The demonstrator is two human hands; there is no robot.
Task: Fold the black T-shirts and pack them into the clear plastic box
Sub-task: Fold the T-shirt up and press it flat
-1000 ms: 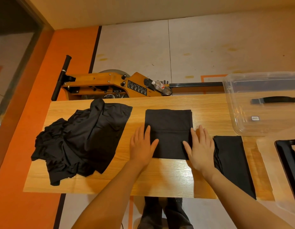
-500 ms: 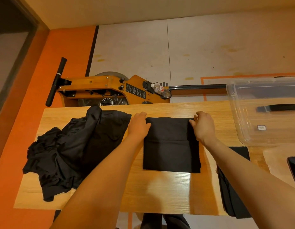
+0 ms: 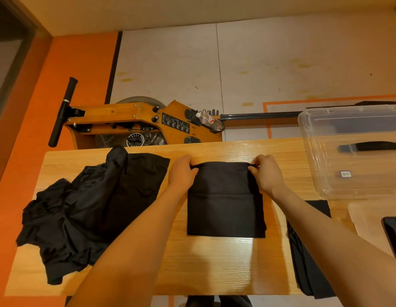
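Here we pinch the far corners of the folded black T-shirt (image 3: 226, 207) on the bench (image 3: 214, 262).
Our left hand (image 3: 182, 171) and right hand (image 3: 266, 173) each grip one corner, fingers curled round the cloth. A heap of unfolded black T-shirts (image 3: 82, 213) lies to the left, another folded one (image 3: 307, 251) to the right, and the clear plastic box (image 3: 352, 151) sits at the far right.

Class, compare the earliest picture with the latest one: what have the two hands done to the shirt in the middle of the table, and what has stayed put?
Both hands slid from the near half to the far edge: left hand and right hand now pinch the folded shirt's far corners. The pile and clear box stayed.
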